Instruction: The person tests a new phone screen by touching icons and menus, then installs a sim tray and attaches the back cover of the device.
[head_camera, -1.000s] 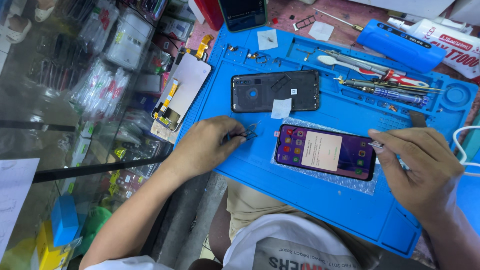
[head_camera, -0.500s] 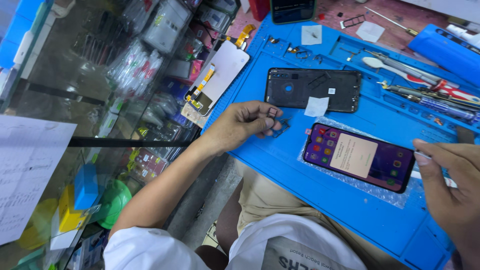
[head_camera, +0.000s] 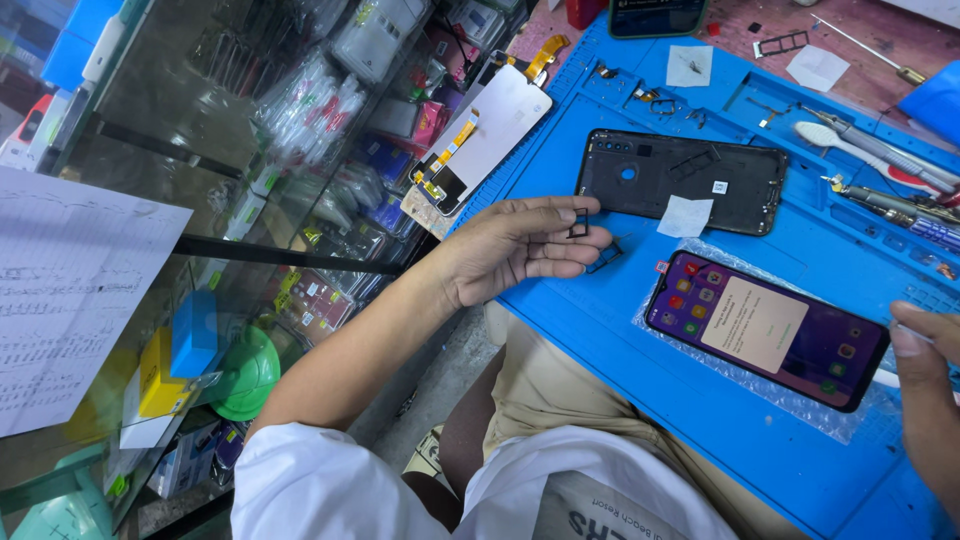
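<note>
Spread across the desk, a blue repair mat (head_camera: 620, 360) with moulded ridges, reaching from the near right to the far edge. Beyond its left edge, a glass display case (head_camera: 250, 150) packed with bagged spare parts. At near right on the mat, a lit smartphone (head_camera: 765, 328), lying face up on a patch of clear bubble wrap (head_camera: 800, 405). Farther back, a black back cover (head_camera: 680, 180), inside up, with a small white paper square (head_camera: 686, 215) at its near edge. At far left, overhanging the mat's edge, a white display panel (head_camera: 490, 130) with orange flex cable. At the right edge, partly cut off, the right hand (head_camera: 925, 395), thumb showing; too cropped to tell how far open or whether anything is held. Left of the phone, the left hand (head_camera: 510, 245), palm down, fingers nearly straight and together, pinching a tiny black card tray (head_camera: 578, 223) between thumb and fingertips. Smallest of all, that tray: a thin open frame, likely very light, stiff yet easily bent, slippery and quick to drop; best held by the solid outer edges, not across the hollow middle. Just beside the fingertips, a second small dark part (head_camera: 603, 258) resting on the mat.
</note>
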